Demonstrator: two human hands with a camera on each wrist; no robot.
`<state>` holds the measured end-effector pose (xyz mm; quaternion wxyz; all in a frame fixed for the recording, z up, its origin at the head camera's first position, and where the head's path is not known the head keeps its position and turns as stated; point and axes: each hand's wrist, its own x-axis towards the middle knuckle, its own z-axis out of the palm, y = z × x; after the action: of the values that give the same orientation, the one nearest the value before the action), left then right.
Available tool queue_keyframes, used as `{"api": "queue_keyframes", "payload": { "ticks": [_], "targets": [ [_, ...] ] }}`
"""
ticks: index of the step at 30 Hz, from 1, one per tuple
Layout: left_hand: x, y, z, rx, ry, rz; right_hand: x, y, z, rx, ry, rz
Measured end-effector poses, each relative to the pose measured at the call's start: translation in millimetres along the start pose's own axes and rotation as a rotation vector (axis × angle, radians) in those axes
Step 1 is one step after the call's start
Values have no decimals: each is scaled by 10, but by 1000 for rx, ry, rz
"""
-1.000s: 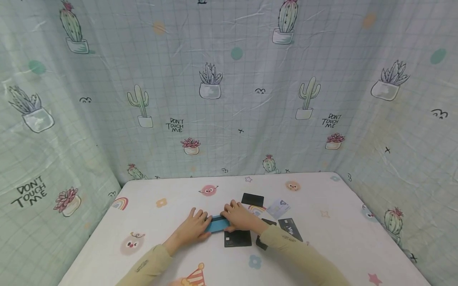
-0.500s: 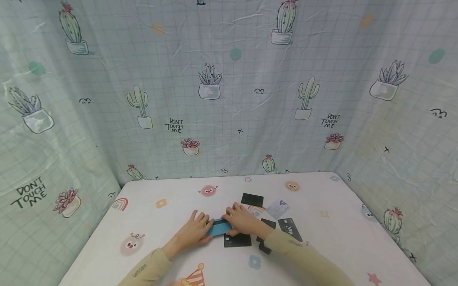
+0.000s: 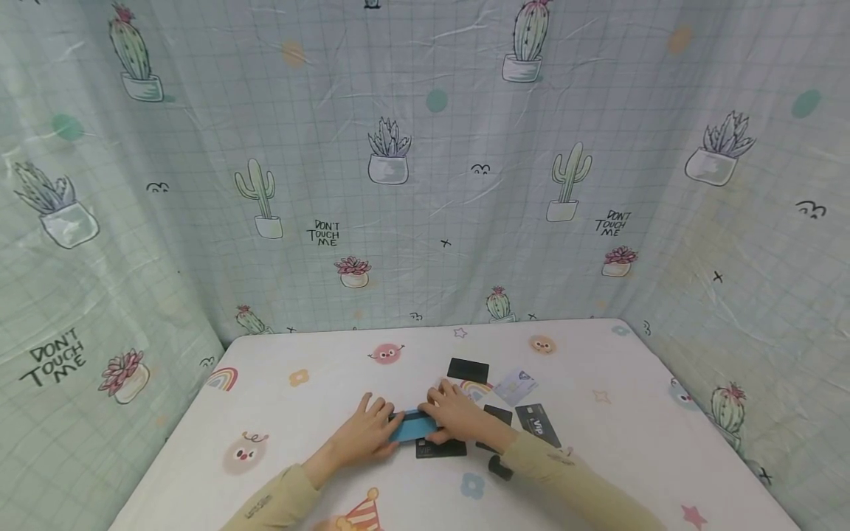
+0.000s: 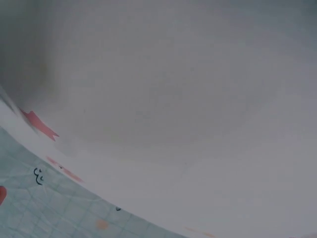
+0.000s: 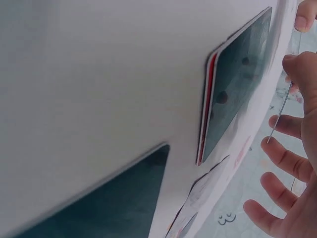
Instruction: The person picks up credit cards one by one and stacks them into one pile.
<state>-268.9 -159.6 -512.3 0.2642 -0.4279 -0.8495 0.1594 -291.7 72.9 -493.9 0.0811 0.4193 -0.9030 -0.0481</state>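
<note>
A blue card [image 3: 415,425] with a dark stripe along its far edge is held between both hands in the head view. My left hand [image 3: 364,429] pinches its left end, thumb on the near side. At the right end, my right hand [image 3: 461,414] pinches it the same way. The right wrist view shows the card edge-on as a thin line, with the right hand [image 5: 302,173] holding it between thumb and fingers, some fingers spread free. A black VIP card [image 3: 443,449] lies partly beneath the blue card. The left wrist view shows mostly white tabletop.
Around the right hand lie a black card [image 3: 468,370], a pale purple card [image 3: 515,387], a dark VIP card [image 3: 539,425] and another dark card [image 3: 499,414] partly covered by the right wrist. A small dark object [image 3: 500,467] sits against the right sleeve. Patterned curtains surround the table [image 3: 279,420].
Both hands have shifted slightly right and nearer with the blue card, which now overlaps the black VIP card's upper edge. The loose cards have stayed put.
</note>
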Motion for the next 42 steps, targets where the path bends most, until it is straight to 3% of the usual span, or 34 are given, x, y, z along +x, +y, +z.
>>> {"api": "queue_keyframes", "payload": {
  "ticks": [22,34,42],
  "targets": [
    [81,192,-57,-63,-15,51,-306,61,51,37,44,-5],
    [119,254,-166,-32,28,68,-470,53,-3,23,134,-30],
    [132,313,-224,-43,63,81,-597,43,-8,94,115,-4]
  ]
}}
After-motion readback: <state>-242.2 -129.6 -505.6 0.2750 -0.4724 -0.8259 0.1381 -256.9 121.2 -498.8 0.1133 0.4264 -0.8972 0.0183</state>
